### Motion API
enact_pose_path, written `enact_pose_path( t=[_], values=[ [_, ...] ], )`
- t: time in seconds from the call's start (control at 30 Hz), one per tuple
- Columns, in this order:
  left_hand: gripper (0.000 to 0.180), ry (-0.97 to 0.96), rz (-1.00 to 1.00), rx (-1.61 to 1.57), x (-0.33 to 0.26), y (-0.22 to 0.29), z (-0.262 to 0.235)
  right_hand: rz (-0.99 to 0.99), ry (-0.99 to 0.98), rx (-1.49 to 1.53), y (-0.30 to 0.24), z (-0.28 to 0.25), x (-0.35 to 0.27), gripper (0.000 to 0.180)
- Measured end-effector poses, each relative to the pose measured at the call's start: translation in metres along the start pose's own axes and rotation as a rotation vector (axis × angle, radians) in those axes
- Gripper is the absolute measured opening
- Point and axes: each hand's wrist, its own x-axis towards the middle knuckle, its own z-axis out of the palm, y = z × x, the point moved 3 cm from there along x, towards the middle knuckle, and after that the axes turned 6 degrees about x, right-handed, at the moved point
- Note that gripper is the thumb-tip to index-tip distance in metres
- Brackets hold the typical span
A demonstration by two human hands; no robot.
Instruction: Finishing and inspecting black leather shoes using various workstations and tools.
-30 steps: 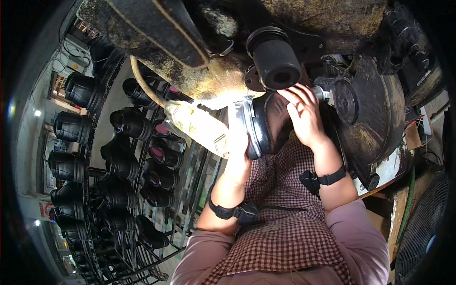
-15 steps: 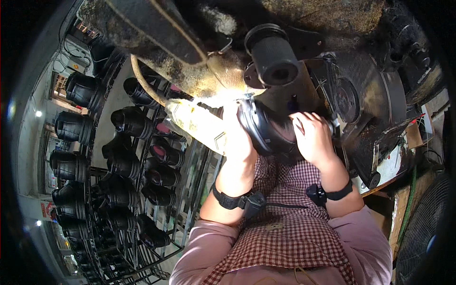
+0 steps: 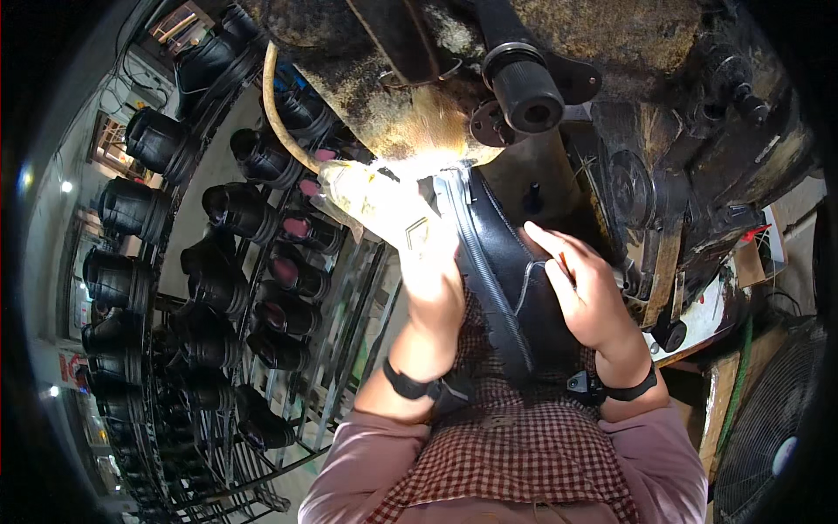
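Note:
A black shoe [image 3: 513, 234] stands on edge under the machine head, a ribbed welt strip running down its left side. The fingertips of my left hand [image 3: 434, 284] are lost in glare, but the hand is closed along the sole side at the shoe's upper end. My right hand [image 3: 587, 293] grips its right side, index finger stretched out over the dark leather. From the welt a loose pale thread [image 3: 526, 288] loops up to the right hand's fingers. A pale, worn lamp-like piece [image 3: 362, 203] with a tan cord hangs just over my left hand, shining brightly.
The grimy machine head [image 3: 419, 113] fills the top, with a black knobbed cylinder [image 3: 529, 94] jutting down. At my left a metal rack [image 3: 349, 301] carries several black boots [image 3: 236, 211]. To the right are a white tabletop [image 3: 711, 306] and a round fan [image 3: 777, 428].
The shoe has turned; its long welt side now shows and extends down toward my apron. My right hand has shifted slightly lower, its index finger extended. A loose thread has come into sight.

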Motion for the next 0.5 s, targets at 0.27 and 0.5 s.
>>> enact_pose_path(
  t=[0.27, 0.5],
  values=[
    [0.102, -0.225, -0.176, 0.267, -0.080, -0.020, -0.020, 0.077, -0.051, 0.256, -0.002, -0.009, 0.004, 0.032],
    [0.090, -0.136, -0.281, 0.278, -0.046, 0.017, 0.010, -0.005, 0.003, 0.394, 0.006, -0.006, -0.003, 0.033]
  ],
)
